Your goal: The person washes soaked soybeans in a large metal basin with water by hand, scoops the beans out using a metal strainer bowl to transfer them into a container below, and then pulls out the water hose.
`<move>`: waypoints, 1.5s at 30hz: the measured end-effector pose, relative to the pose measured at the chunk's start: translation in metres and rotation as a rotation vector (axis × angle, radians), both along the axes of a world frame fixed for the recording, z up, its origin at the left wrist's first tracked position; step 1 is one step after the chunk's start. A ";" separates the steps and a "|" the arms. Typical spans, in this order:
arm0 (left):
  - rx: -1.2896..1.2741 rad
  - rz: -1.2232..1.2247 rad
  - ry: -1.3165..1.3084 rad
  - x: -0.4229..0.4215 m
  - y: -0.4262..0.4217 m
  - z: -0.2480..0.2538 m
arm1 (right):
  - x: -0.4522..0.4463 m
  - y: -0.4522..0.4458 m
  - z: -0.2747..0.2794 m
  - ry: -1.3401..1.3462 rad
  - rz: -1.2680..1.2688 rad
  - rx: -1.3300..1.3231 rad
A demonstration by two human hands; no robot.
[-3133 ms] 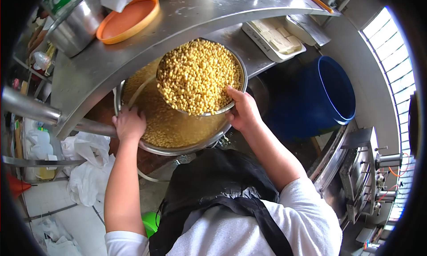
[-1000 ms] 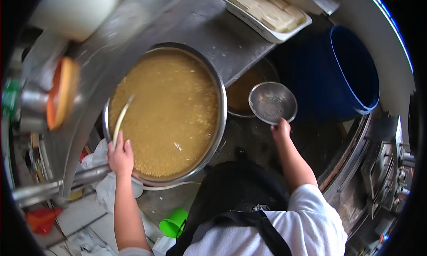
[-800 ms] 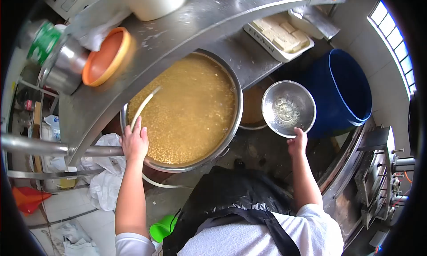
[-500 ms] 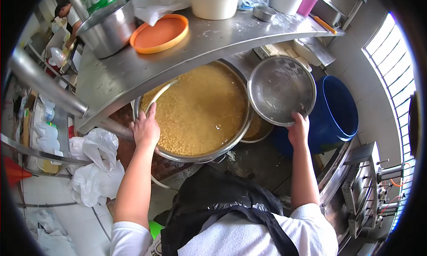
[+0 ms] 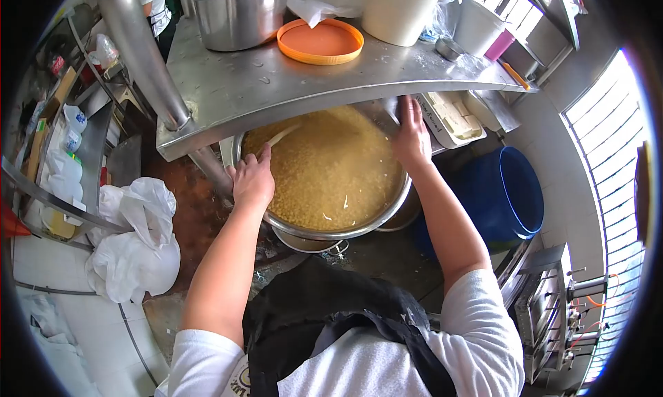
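Observation:
A large metal bowl [image 5: 324, 233] holds yellow beans or grains [image 5: 324, 183] in cloudy liquid, with a few pale scraps floating. My left hand [image 5: 252, 179] is closed around a pale hose [image 5: 282, 134] at the bowl's left rim, and the hose's end points into the liquid. At the far right rim my right hand [image 5: 412, 141] is closed on the round mesh strainer [image 5: 378, 112], a blurred grey shape mostly hidden beneath the steel shelf.
The steel shelf [image 5: 228, 110] overhangs the bowl's far side, carrying a pot [image 5: 238, 17], an orange lid [image 5: 321, 41] and white buckets [image 5: 397, 14]. Right stand a tray of pale blocks [image 5: 456, 121] and a blue barrel [image 5: 507, 197]. White bags [image 5: 141, 238] lie left. Another person [image 5: 155, 10] stands behind.
My right hand has moved forward and left, bringing the strainer from the bowl's right side to its far edge under the shelf. The left hand keeps the hose. My view has shifted.

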State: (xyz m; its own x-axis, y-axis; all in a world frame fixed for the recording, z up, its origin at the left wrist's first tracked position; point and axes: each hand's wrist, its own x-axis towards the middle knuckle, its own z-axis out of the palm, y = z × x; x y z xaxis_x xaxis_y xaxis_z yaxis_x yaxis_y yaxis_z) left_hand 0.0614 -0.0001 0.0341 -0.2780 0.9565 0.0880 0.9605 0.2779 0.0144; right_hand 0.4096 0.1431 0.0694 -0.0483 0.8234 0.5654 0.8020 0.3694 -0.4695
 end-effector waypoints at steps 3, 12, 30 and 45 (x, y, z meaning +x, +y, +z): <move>-0.022 -0.004 -0.014 -0.001 0.001 0.001 | -0.007 0.016 -0.014 -0.525 0.019 0.177; -0.063 0.023 -0.064 0.000 0.002 0.001 | -0.027 0.011 -0.022 -0.539 0.055 -0.317; 0.017 0.007 -0.104 -0.009 0.003 -0.008 | 0.007 0.033 -0.077 0.029 0.071 -0.679; -0.065 0.037 -0.007 -0.001 0.006 -0.003 | -0.019 -0.002 -0.140 0.475 0.028 -0.961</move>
